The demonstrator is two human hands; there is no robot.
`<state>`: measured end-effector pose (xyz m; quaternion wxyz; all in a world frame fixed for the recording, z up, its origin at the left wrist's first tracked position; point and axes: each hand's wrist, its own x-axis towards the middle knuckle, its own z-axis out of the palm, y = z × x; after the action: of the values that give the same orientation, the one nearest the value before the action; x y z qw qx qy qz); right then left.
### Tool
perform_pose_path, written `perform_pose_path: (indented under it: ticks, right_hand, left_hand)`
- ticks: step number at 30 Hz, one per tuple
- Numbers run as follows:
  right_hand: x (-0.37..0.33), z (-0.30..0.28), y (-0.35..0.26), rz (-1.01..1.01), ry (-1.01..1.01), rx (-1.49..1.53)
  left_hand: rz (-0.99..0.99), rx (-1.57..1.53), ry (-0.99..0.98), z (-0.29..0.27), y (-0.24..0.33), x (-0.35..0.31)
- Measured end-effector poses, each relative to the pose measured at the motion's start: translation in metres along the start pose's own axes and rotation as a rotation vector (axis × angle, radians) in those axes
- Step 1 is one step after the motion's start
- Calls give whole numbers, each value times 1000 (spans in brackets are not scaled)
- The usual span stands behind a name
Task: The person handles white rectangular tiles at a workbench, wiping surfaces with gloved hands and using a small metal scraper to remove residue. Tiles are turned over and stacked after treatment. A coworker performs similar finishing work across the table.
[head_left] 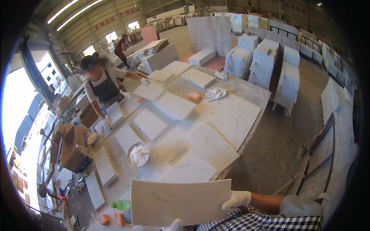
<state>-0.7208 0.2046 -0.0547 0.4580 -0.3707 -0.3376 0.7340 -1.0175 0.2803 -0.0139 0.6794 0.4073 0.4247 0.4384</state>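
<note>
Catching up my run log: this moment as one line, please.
held: grey-veined white rectangular stone slab; right hand: grips right edge; left hand: at lower edge, mostly hidden; nearby: green plastic bottle

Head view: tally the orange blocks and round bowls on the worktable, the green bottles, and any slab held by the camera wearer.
Orange blocks: 4
Round bowls: 2
Green bottles: 1
Held slabs: 1
Total: 8
</note>
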Motion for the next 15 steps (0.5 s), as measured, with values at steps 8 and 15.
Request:
perform_pose_path:
  ticks: [8, 15]
  right_hand:
    - [-11, -86, -35, -476, -59, 466]
    - [53, -149, -42, 68, 489, 332]
  left_hand:
    - [-116, -301, 24, -1, -13, 2]
    - [-20, 64, -7, -5, -32, 13]
